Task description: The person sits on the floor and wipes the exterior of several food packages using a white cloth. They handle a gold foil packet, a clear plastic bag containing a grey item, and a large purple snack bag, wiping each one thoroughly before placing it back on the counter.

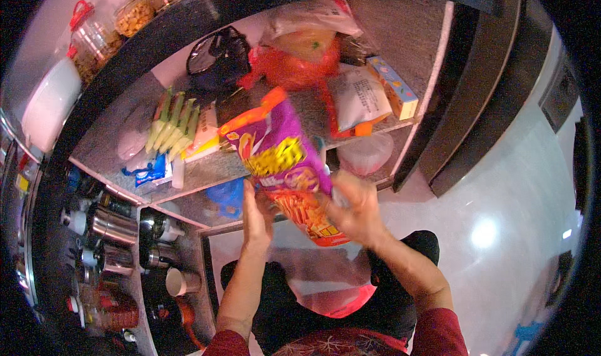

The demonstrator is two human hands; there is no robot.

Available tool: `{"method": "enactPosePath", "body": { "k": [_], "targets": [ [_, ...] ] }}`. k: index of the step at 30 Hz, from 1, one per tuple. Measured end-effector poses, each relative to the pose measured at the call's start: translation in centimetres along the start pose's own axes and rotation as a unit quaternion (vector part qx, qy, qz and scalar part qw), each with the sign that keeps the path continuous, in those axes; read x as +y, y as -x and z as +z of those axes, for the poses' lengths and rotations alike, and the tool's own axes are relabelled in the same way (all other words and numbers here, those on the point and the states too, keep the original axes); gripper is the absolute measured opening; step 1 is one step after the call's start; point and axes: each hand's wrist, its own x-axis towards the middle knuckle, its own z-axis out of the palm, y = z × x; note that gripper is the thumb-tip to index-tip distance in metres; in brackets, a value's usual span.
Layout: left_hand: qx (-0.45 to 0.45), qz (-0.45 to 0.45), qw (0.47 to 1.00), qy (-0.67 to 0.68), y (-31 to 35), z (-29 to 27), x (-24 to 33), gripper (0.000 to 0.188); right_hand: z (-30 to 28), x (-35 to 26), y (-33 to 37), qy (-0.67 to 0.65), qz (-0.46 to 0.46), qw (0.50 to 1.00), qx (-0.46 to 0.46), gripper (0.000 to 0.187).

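A purple and orange snack bag [285,162] is held upright, slightly tilted, in front of the open shelves, its folded orange top end leaning left. My left hand [255,213] grips the bag's lower left side, with its fingers partly hidden behind the bag. On the opposite edge, my right hand [357,209] is closed around the bag's lower right side, smeared by motion. Behind the bag, the upper shelf carries several slim green-and-yellow packets [172,124], a red plastic bag [294,61] and a white printed pouch [362,96].
A blue patterned box [393,88] stands at the shelf's right end, and a black mesh item [216,58] lies further back. Below are a blue bag [226,196] and a round translucent bag [365,152]. Steel canisters [113,224] and a white cup [181,282] fill side shelves at left.
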Motion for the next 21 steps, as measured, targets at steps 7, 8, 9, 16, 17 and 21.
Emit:
{"method": "enactPosePath", "body": {
  "k": [7,8,9,16,17,21],
  "targets": [
    [-0.091,-0.106,0.944,0.298,-0.9,0.9,-2.2,0.029,5.3,-4.6,3.1,0.109,-0.18,0.971,-0.118,0.031],
    [-0.271,-0.034,0.889,0.368,-2.5,-1.7,-4.2,0.026,6.0,-5.2,3.2,0.09,-0.205,0.967,-0.118,0.033],
    [-0.361,-0.009,0.847,0.39,-3.6,-1.1,-4.7,0.03,6.5,-5.3,3.3,0.081,-0.224,0.964,-0.118,0.035],
    [-0.445,-0.115,0.828,0.322,-4.1,-1.7,-6.1,0.037,7.0,-4.0,0.3,0.137,-0.2,0.968,-0.071,0.039],
    [-0.435,-0.127,0.83,0.326,-3.8,-1.6,-6.2,0.037,6.9,-3.5,-0.3,0.126,-0.157,0.978,-0.058,0.039],
    [-0.405,-0.151,0.833,0.345,-3.4,-1.4,-7.7,0.036,6.1,-1.6,-2.1,0.115,-0.06,0.991,-0.017,0.031]
  ]
}}
